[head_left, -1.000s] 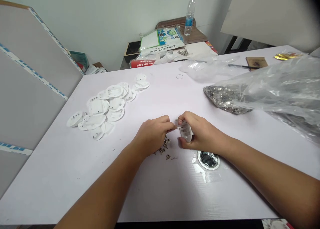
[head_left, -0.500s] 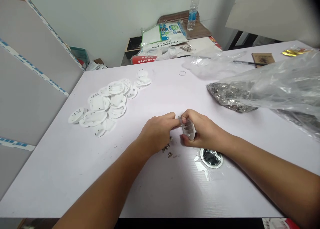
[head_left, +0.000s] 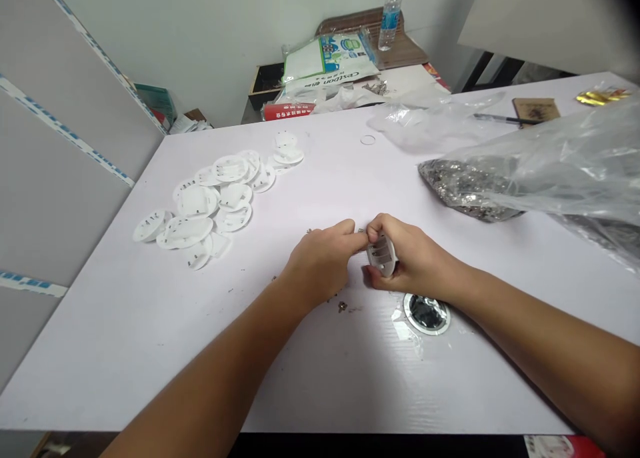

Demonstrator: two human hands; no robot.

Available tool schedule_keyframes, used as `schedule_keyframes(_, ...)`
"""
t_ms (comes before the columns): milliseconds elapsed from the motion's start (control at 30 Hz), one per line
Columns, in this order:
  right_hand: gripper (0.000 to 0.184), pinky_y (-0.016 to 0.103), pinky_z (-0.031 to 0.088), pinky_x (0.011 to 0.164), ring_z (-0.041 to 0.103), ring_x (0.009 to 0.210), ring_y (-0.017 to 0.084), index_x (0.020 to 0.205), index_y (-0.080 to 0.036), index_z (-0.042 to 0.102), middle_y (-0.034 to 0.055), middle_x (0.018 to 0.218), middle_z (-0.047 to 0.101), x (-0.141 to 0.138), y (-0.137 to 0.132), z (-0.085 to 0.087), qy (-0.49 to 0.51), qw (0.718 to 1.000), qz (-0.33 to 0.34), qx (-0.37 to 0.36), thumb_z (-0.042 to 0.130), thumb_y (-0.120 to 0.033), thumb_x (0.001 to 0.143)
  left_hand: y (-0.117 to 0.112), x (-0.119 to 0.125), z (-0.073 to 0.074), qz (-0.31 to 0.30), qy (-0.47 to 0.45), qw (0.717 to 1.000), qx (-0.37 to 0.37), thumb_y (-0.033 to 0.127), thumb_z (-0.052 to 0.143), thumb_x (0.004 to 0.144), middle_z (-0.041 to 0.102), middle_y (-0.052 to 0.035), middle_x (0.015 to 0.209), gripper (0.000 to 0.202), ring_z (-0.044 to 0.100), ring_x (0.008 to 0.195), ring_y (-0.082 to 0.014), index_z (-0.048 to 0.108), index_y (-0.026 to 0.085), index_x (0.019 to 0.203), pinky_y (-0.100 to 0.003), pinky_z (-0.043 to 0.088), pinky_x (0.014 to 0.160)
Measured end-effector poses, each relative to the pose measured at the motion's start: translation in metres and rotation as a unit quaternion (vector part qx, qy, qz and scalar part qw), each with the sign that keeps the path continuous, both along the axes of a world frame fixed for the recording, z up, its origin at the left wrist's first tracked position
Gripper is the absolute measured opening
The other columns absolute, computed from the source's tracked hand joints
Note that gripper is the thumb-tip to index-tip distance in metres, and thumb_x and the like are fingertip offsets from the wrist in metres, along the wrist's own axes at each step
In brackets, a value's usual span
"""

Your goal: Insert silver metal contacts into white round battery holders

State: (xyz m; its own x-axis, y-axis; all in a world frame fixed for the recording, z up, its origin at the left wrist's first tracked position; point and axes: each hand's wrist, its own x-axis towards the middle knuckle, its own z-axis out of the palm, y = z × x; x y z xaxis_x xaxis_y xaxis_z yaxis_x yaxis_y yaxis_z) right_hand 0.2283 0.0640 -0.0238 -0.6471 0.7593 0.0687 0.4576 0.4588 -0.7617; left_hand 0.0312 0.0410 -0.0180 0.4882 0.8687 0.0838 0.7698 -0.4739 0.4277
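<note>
The right hand [head_left: 413, 257] grips a white plastic disc [head_left: 383, 255] at center, and the left hand [head_left: 320, 263] pinches closed against its edge. Small metal fasteners [head_left: 342, 306] lie at 6 o'clock from the hands, more discs [head_left: 200, 205] at 10 o'clock.

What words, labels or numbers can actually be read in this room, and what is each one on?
"Cestbon": on the white plastic bag, upside down from this view.
Red packet: print too blurred to read.
Green-and-blue printed packet: print too small to read.
Water bottle label: too small to read.
Brown card: marks too small to read.
</note>
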Motion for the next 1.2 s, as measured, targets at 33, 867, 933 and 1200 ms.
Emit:
schedule_keyframes(33,0.039,0.025,0.04,0.051,0.047,0.056,0.009,0.097,-0.024,0.037,-0.0013,0.087,0.054,0.0,0.0,0.001,-0.004,1.0,-0.002,-0.004,0.067,-0.019,0.071,0.0,0.001,0.0,0.002,0.0,1.0,-0.003,-0.003,0.042,0.062,0.037,0.0013,0.07,0.026,0.025,0.054,-0.0094,0.048,0.018,0.076,-0.028,0.017,0.051)
schedule_keyframes(867,0.04,0.027,0.045,0.053,0.055,0.06,0.012,0.097,-0.024,0.037,-0.0001,0.091,0.059,-0.001,0.0,0.009,-0.027,0.999,-0.006,-0.029,0.066,-0.018,0.07,-0.005,-0.007,0.002,-0.028,-0.026,0.999,-0.001,0.001,0.043,0.074,0.04,0.0019,0.069,0.017,0.028,0.057,-0.0085,0.05,0.016,0.072,-0.026,0.022,0.052)
schedule_keyframes(933,0.039,0.027,0.045,0.054,0.056,0.061,0.012,0.097,-0.024,0.038,0.0001,0.091,0.059,-0.001,-0.001,0.008,-0.027,0.999,-0.007,-0.025,0.066,-0.018,0.07,-0.005,-0.006,0.003,-0.027,-0.023,0.999,-0.001,0.0,0.042,0.072,0.039,0.0022,0.068,0.016,0.026,0.056,-0.0083,0.045,0.015,0.07,-0.026,0.022,0.051)
schedule_keyframes(1200,0.038,0.026,0.043,0.055,0.053,0.061,0.012,0.094,-0.023,0.039,-0.0007,0.086,0.058,-0.003,-0.004,0.004,-0.016,0.999,-0.025,0.017,0.066,-0.017,0.068,-0.01,0.001,0.004,-0.008,0.018,1.0,0.011,-0.002,0.043,0.067,0.04,0.0024,0.069,0.021,0.024,0.054,-0.0086,0.047,0.017,0.075,-0.026,0.02,0.05)
